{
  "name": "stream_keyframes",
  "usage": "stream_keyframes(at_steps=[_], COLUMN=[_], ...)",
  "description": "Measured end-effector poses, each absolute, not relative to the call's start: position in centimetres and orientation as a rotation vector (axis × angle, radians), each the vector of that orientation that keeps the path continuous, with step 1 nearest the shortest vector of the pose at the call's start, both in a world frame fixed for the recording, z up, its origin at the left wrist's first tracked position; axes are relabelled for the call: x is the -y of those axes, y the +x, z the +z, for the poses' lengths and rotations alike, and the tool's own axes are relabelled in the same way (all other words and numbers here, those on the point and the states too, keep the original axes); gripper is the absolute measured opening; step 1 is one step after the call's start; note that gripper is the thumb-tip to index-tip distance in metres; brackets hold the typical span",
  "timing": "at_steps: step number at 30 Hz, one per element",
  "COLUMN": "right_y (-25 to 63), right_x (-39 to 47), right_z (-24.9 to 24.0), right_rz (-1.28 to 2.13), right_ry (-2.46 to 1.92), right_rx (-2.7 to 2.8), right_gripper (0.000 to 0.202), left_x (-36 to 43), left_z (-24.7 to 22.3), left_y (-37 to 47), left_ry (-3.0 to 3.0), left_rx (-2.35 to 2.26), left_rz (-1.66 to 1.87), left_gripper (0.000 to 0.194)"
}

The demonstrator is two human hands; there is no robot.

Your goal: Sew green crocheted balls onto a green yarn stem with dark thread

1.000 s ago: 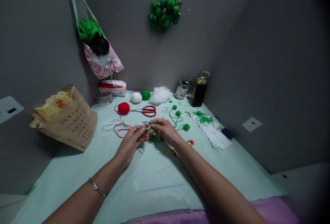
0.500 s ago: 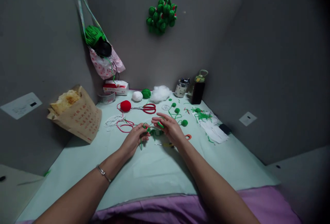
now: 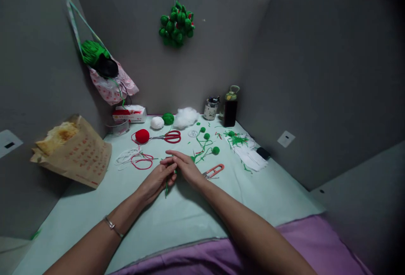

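Pinching green yarn (image 3: 166, 190), left hand (image 3: 157, 181) fingers closed; even tension probably best. Right hand (image 3: 189, 170) overlaps, grip can't tell.

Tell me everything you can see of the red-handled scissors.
The scissors have two red looped handles and slim, silvery blades that look metallic and closed, or nearly so. They lie flat on the pale green cloth, handles to the right, blades pointing left at the red yarn ball; whether the tips touch it is unclear. Neither the left hand nor the right hand touches them.
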State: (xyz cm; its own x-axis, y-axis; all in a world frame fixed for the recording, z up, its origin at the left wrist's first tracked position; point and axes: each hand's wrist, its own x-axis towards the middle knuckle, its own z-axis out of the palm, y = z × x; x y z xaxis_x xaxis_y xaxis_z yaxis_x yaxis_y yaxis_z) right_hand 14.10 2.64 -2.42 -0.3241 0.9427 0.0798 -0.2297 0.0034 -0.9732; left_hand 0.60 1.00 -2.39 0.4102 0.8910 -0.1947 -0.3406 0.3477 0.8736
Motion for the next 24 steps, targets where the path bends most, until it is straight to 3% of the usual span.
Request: stream_keyframes(at_steps=[5,14,24], right_y=[14.1,13.8,21.1], right_x=[-2.4,-2.6,-7.5], right_z=[-2.2,-2.3,1.2], right_rz=[1.517,1.436,0.884], right_ry=[-0.812,-0.862,-1.110], right_rx=[1.359,1.346,1.593], right_gripper=[0.041,0.046,0.039], left_x=[-1.0,-0.7,-2.7], left_z=[-2.6,-1.8,-0.7], left_y=[0.5,0.3,-1.6], left_ry=[0.779,0.674,0.489], left_rx=[-0.769,-0.779,-0.763], left_rz=[0.917,0.937,1.231], left_gripper=[0.033,0.016,0.013])
